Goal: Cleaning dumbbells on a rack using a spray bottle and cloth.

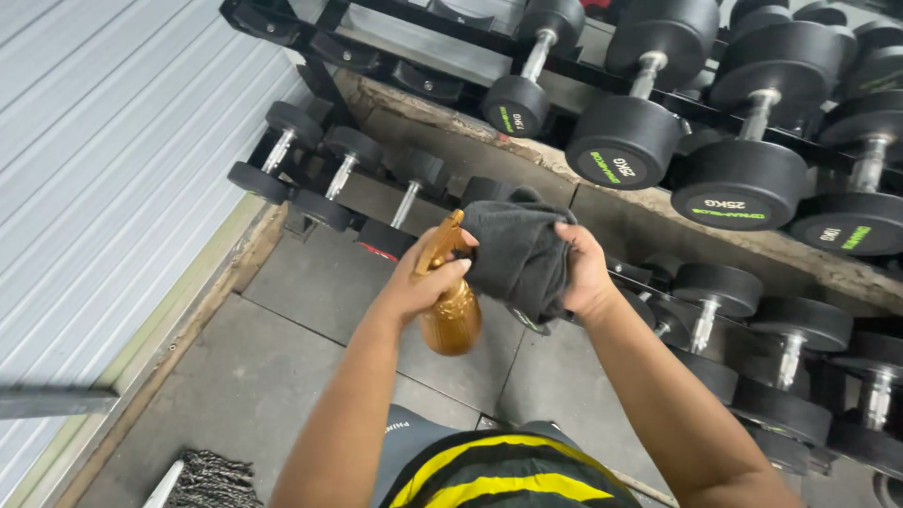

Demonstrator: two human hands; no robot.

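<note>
My left hand (pixel 425 282) grips an amber spray bottle (pixel 451 315) by its neck, its nozzle pointing up toward a dark grey cloth (pixel 514 252). My right hand (pixel 583 273) holds that bunched cloth, which hangs right beside the bottle's head and touches it. Both hands are in front of me, above the grey floor and just short of the lower row of dumbbells.
A two-tier rack carries black dumbbells: large ones (pixel 743 179) on the upper rail, smaller ones (pixel 324 179) below. A corrugated grey wall (pixel 103 169) runs along the left. A mop head (pixel 212 480) lies at the bottom left on the rubber floor tiles (pixel 282 376).
</note>
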